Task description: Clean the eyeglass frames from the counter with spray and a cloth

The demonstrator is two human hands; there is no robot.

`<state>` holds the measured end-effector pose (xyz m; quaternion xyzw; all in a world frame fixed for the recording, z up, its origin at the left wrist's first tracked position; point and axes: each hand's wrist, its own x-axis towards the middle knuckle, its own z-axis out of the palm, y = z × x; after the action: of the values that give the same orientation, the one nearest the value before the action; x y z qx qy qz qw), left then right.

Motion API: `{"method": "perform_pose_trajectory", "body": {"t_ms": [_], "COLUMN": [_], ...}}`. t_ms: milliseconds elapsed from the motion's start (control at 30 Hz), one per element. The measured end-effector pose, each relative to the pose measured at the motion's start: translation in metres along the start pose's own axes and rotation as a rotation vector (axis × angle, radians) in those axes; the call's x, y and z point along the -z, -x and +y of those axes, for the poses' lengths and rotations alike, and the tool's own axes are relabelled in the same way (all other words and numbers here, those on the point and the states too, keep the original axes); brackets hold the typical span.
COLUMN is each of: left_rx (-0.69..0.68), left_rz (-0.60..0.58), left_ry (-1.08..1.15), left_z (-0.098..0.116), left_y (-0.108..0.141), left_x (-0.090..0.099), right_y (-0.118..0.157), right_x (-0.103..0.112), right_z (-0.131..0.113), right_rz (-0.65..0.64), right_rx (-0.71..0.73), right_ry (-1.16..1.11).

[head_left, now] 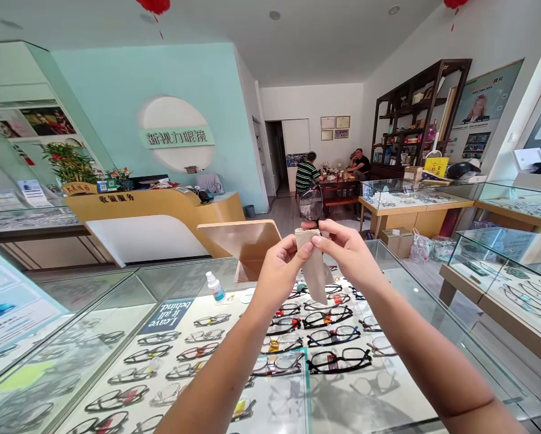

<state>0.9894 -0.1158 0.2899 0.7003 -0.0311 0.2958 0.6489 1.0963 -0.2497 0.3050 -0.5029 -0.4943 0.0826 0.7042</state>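
Optical shop, bright: two hands hold glasses and a cloth above a glass table (338,410).
Left hand (277,271) pinches the cloth (314,280); right hand (354,250) grips the glasses (311,205) and cloth edge, probably to steady the frame, one lens upright above the fingers. Display frames (340,360) lie below; the bottle (215,288) and wooden stand (247,235) limit room at left.

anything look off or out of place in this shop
Mostly tidy; no visible spill or damage. The blue "Leave it all behind" card reads upside down from this side, though it may face customers opposite. A cardboard box and plastic bag sit on the floor by a display counter, slightly cluttered.
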Motion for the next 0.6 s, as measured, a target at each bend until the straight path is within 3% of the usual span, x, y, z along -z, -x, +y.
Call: {"method": "perform_pose_trajectory", "body": {"t_ms": [133, 267, 400, 500, 600], "left_rx": [0.054, 0.06, 0.116, 0.164, 0.13], "left_rz": [0.034, 0.044, -0.029, -0.089, -0.048], "left_ry": [0.028, 0.101, 0.171, 0.183, 0.147], "left_z": [-0.004, -0.007, -0.008, -0.006, -0.004], "left_y": [-0.002, -0.005, -0.007, -0.007, -0.009], "left_x": [0.002, 0.003, 0.007, 0.009, 0.012], "right_y": [-0.004, -0.008, -0.009, -0.01, -0.011], "right_x": [-0.001, -0.002, -0.004, -0.005, -0.004], "right_z": [0.011, 0.021, 0.026, 0.028, 0.031], "right_rz": [0.078, 0.074, 0.053, 0.051, 0.067], "right_rx": [0.003, -0.117, -0.214, -0.231, -0.213], "right_ry": [-0.086, -0.244, -0.385, -0.401, -0.384]}}
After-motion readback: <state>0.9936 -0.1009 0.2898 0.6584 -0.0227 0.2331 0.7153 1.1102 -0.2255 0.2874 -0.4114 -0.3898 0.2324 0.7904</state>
